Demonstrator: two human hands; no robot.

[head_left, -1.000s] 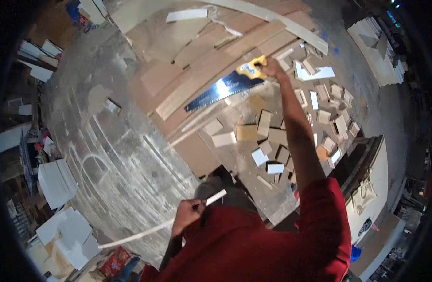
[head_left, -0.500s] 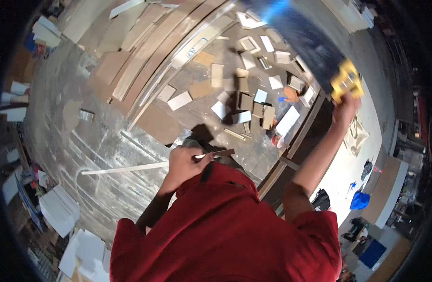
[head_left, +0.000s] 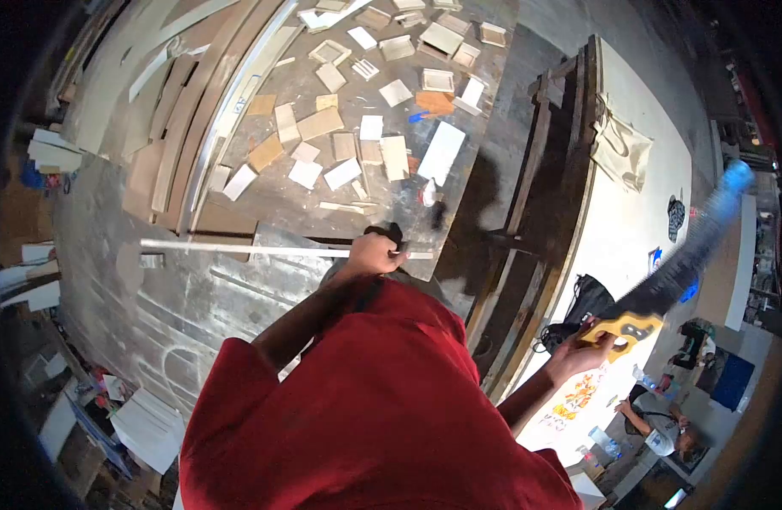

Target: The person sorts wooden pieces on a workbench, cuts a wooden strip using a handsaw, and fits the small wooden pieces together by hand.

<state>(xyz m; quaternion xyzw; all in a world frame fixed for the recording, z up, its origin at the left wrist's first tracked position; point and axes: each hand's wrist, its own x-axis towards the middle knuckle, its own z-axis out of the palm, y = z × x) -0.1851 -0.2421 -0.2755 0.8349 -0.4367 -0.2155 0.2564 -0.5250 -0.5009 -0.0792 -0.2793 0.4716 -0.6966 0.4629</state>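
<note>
Handsaw [head_left: 671, 276] is at the right, over the pale tabletop [head_left: 544, 374], tip aimed far right. Right hand [head_left: 582, 350] has its fingers wrapped round the yellow handle [head_left: 622, 337]. Blade [head_left: 684, 263] is blurred, teeth can't be made out. Guess: moderate weight, thin springy steel that flexes sideways, stiff handle. Take it by the handle only, fingers well off both blade edges.

Wood strip [head_left: 263, 250] lies across the body at centre left, roughly level. Left hand [head_left: 375, 255] is clenched round it close to its right end: short stub out to the right, long run out to the left. Probably light, stiff over short spans, whippy over that length, and easy to snap if bent hard. Dry-looking, so unlikely to slip. Current hold leaves the left end heavy; nearer the middle should balance better. Watch edges for splinters.

Around that: brown work surface [head_left: 297, 200] on the far side, scattered with wood blocks [head_left: 321, 123] and a white panel [head_left: 443, 153]. Long boards [head_left: 199, 110] stacked far left. Pale tabletop carries a canvas bag [head_left: 622, 153] at its far end and a black bag [head_left: 585, 304] just beyond the right hand. Another person [head_left: 663, 425] is near right, well apart from the strip.
</note>
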